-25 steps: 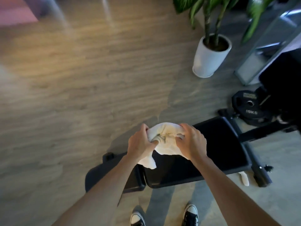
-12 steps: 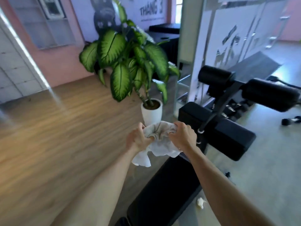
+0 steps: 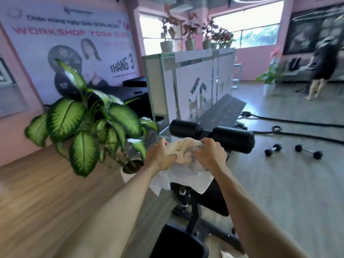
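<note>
A crumpled white cloth [image 3: 186, 164] is bunched between both my hands at the centre of the view. My left hand [image 3: 160, 157] grips its left side with curled fingers. My right hand [image 3: 210, 155] grips its right side the same way. A loose corner of the cloth hangs down below my hands. Right behind the cloth stand the black foam rollers [image 3: 232, 140] of a black exercise bench [image 3: 210, 198], whose frame and seat pad run below my arms.
A potted plant [image 3: 89, 123] with big green leaves stands left of the bench on the wooden floor. Two black dumbbells [image 3: 307, 151] and thick ropes [image 3: 297, 123] lie on the grey floor at right. A white partition [image 3: 186, 84] rises behind. A person [image 3: 322, 69] stands far right.
The view has swung up from the floor and bench pad to the room beyond. Both hands keep their grip on the cloth, now in front of the bench's rollers.
</note>
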`<state>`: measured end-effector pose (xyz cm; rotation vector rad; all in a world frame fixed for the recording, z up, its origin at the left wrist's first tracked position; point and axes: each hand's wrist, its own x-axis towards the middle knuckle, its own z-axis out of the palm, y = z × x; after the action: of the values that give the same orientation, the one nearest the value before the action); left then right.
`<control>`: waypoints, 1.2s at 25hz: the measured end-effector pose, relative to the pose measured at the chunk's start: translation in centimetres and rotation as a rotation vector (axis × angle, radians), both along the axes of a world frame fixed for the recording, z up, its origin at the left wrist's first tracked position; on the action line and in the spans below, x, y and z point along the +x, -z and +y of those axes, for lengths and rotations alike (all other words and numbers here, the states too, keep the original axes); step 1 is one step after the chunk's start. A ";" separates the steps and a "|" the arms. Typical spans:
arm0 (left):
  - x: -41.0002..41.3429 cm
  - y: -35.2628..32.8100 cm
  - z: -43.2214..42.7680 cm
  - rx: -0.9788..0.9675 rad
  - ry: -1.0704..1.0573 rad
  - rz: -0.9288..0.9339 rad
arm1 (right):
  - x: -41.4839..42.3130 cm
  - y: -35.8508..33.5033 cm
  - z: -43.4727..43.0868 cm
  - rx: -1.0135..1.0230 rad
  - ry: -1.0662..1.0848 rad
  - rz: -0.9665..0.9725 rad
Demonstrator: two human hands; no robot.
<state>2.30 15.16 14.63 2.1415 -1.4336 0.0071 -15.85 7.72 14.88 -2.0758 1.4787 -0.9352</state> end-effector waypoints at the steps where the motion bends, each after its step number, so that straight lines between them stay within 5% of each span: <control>1: -1.1 -0.9 -2.5 -0.010 0.028 -0.010 | -1.4 -0.9 -1.8 -0.017 0.032 -0.020; 9: -8.0 -2.5 -17.9 -0.149 0.257 -0.036 | -8.5 -1.4 -13.4 -0.248 0.253 -0.067; 12: -7.5 4.4 -19.8 0.029 0.299 -0.047 | -8.9 5.8 -14.8 -0.146 0.177 0.000; 16: -4.9 18.3 -20.0 0.517 0.390 -0.215 | -7.7 19.7 -12.9 0.183 0.006 0.127; 19: -3.7 24.7 -18.5 0.723 0.509 -0.292 | -6.4 27.2 -10.9 0.184 -0.080 0.270; 23: -5.1 22.3 -19.7 0.574 0.504 -0.241 | -5.1 26.3 -12.6 0.204 0.010 0.224; 27: -6.1 21.6 -24.3 0.050 0.466 -0.170 | -2.7 26.0 -16.6 0.231 0.176 0.256; 30: -6.1 26.3 -24.7 0.329 0.548 -0.281 | -2.0 28.1 -18.0 0.310 0.185 0.388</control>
<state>-3.83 -9.58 -11.67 1.9698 -2.2852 -0.1474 -17.83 -10.25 -13.23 -1.9852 1.8992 -0.3364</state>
